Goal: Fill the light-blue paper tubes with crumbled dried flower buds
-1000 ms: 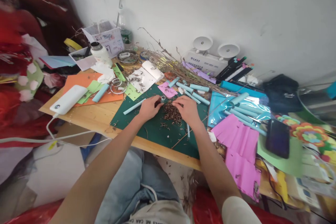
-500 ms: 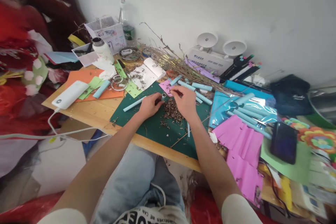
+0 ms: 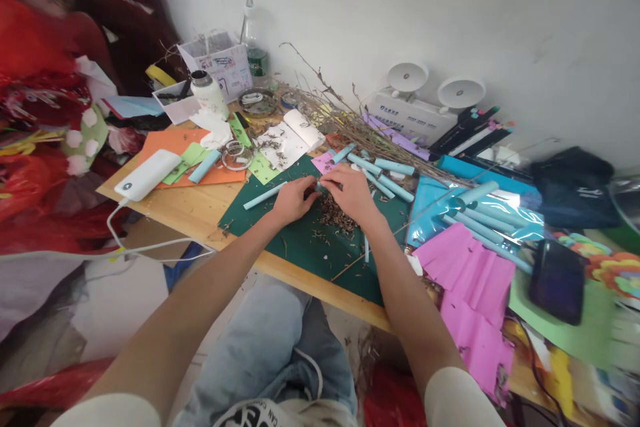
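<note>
Left hand [image 3: 295,199] clamped on a short blue paper tube [image 3: 319,185], above the green cutting mat [image 3: 300,247] on the bench [image 3: 200,210]. Right hand [image 3: 354,195]: fingertips pinched together at the tube's end. Dried plant debris [image 3: 339,215] lies just below it.

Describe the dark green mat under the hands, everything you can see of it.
The dark green mat is a thin, flat, matte sheet lying skewed on the wooden table, its near edge by the table's front. Dry brown plant bits litter it, heaped mid-mat. The left hand and right hand rest over its far part, fingertips meeting on a small blue piece. A light blue paper tube lies at its left corner; a blue plastic sleeve meets its right side.
</note>
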The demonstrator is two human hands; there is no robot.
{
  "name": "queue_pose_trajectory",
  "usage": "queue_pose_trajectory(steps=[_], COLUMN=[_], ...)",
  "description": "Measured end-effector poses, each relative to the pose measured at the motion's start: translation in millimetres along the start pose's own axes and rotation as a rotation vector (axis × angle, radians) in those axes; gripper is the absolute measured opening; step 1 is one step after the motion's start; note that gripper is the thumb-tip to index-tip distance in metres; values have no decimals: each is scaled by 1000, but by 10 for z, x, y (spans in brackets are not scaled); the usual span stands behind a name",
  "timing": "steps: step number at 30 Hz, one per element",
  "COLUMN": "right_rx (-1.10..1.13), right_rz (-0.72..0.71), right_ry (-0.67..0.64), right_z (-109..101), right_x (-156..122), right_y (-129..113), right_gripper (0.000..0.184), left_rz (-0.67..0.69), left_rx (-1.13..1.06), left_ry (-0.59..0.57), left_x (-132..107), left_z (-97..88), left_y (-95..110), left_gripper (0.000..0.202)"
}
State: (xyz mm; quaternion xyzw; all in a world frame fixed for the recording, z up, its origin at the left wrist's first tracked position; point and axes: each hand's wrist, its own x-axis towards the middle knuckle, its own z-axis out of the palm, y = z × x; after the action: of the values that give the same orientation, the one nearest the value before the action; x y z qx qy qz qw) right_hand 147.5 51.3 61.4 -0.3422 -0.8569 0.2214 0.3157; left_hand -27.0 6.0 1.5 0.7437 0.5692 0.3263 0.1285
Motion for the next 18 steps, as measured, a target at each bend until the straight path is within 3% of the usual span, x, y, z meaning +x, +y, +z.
queue_pose_trajectory(steps=[6,11,14,16,18], right_rx=[5,-50,-89,-75,-117], right_rz=[42,35,19,56,200], right_ry=[3,-67,-74,-34,71], right_z=[-133,-71,-104,-222,-377], right_x=[-2,16,31,-29,-185], right_y=[-83,-81,-105,-126,-137], right_gripper=[17,10,17,19,22], left_rz=[-29,-29,-33,-25,-11], left_rx=[8,-2,2,22,44], left_ry=[-22,-17,-28,-33,-34], left_x=[12,21,20,18,18], left_z=[-11,-7,-2,2,6], left_y=[14,-1,-16,-23,-25], left_gripper=[9,7,7,8,10])
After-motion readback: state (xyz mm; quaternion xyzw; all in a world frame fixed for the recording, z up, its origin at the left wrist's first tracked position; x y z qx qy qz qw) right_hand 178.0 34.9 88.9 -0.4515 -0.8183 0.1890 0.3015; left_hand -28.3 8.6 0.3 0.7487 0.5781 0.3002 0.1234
